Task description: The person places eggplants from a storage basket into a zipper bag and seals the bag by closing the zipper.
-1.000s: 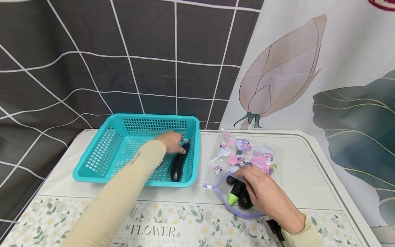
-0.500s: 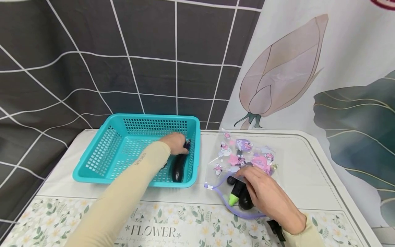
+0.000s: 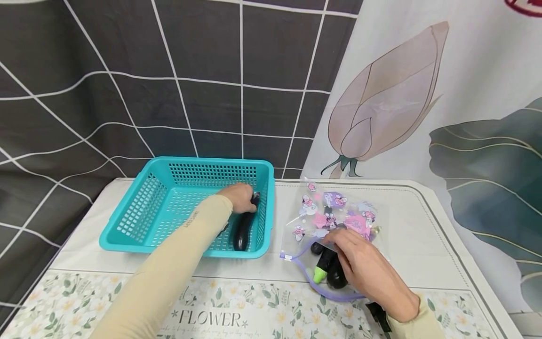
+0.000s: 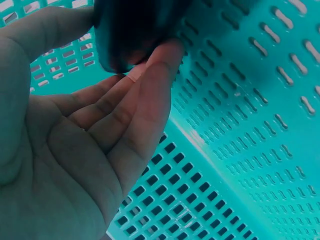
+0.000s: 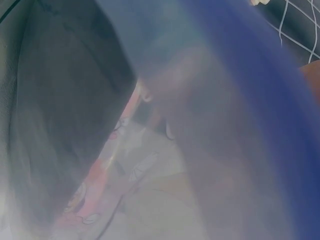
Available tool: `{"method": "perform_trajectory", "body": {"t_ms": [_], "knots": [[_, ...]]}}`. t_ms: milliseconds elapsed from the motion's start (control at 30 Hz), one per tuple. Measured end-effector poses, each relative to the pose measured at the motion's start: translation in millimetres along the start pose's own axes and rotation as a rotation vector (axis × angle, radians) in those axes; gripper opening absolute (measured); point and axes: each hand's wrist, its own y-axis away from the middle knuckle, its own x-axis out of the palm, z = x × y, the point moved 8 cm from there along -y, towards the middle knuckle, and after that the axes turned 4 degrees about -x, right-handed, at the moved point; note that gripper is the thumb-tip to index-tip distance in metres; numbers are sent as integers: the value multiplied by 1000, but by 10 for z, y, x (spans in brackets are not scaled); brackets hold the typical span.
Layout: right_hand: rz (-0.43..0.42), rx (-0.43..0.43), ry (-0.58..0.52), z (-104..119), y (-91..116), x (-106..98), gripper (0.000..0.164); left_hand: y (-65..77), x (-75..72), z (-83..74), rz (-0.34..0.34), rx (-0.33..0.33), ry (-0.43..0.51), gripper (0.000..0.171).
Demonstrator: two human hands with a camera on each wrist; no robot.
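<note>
In the head view my left hand [image 3: 238, 197] reaches into the turquoise basket [image 3: 271, 214] and grips the upper end of a glossy dark eggplant [image 3: 243, 231]. In the left wrist view, the thumb and fingers [image 4: 155, 95] hold the eggplant's blurred dark end [image 4: 132, 30]. At the opening of a clear printed zip bag [image 3: 298, 212], my right hand [image 3: 368, 268] holds the upper film, fingertips partly hidden. A black thing with a bright green end [image 3: 320, 274] and a rounded black thing [image 3: 336, 276] lie in the bag's mouth. Blurred plastic fills the right wrist view.
Beside the left wrist, a small dark thing [image 3: 223, 229] shows in the basket, mostly hidden. The table has a white cover with a floral band [image 3: 262, 301]. A dark grid-patterned curtain [image 3: 203, 108] hangs behind the basket. A black strap [image 3: 378, 316] crosses the right wrist.
My left hand has closed further round the eggplant's upper end, and the eggplant has shifted only slightly. The right hand and bag have stayed put.
</note>
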Motion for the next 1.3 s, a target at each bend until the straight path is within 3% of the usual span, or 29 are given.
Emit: {"method": "perform_trajectory", "body": {"t_ms": [800,1033,1300], "knots": [[-18,-16,5,8,-3,-23,38,40,-85,67,-13,-9,87,21],[-20,-26,3,8,-4,-18,37,100,-145,81,-16,-38,126,25],[-24,-30,-5,1,-4,-13,37,129,-180,95,-20,-18,178,22]]}}
